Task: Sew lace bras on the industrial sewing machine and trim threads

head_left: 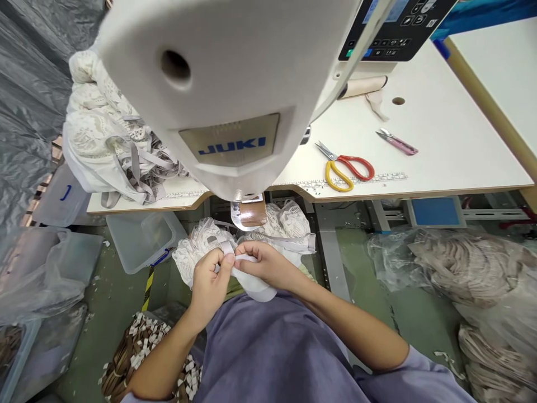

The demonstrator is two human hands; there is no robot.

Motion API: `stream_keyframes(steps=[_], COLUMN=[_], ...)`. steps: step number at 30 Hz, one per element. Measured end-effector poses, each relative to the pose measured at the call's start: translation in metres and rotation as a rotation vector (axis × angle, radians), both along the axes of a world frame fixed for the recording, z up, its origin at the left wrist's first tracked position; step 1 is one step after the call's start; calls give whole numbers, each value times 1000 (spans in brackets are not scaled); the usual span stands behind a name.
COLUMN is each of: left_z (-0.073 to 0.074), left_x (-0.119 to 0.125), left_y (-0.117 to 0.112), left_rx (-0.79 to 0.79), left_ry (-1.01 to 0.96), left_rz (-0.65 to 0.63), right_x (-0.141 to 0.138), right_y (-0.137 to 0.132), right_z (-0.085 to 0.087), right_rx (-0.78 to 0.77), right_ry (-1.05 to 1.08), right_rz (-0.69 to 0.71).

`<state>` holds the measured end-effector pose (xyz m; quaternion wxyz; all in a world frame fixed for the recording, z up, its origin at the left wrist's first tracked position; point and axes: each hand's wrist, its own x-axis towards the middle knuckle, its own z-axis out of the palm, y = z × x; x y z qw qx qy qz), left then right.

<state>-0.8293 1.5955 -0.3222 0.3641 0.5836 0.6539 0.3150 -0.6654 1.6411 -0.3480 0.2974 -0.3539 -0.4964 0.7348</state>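
My left hand and my right hand meet just below the head of a white JUKI sewing machine. Both pinch a white lace garment with a grey elastic strap, held over my lap. The left fingers are curled on the strap's end. My right thumb and fingers press the white fabric beside them. The lace bunches up toward the needle area.
Yellow-and-red scissors and pink thread snips lie on the white table. A pile of lace pieces sits at the left. Clear bins and plastic bags of garments stand on the floor. The control panel is at the top.
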Motion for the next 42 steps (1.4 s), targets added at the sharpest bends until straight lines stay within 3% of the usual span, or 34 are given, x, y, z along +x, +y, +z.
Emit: stream_keyframes(steps=[4, 9, 14, 20, 30, 35, 37, 40, 42], left_z=[-2, -6, -4, -4, -11, -14, -13, -8, -4], left_x=[3, 2, 1, 4, 3, 4, 4, 2, 3], left_y=[2, 3, 4, 5, 6, 6, 7, 12, 16], left_rx=[-167, -227, -246, -254, -278, -292, -282, -179, -47], left_ry=[-234, -375, -369, -395, -481, -508, -486, -279, -19], left_rz=[38, 38, 35, 37, 40, 35, 44, 84, 66], right_x=[-1, 1, 1, 2, 4, 5, 7, 11, 12], right_y=[-1, -2, -2, -2, -5, -4, -7, -14, -19], right_z=[1, 3, 5, -1, 0, -5, -7, -4, 0], right_rx=[11, -149, -256, -165, -276, -197, -53, 323, 394], right_ry=[-42, 26, 89, 59, 129, 87, 12, -209, -227], right_rz=[-41, 1, 13, -1, 1, 33, -37, -340, -342])
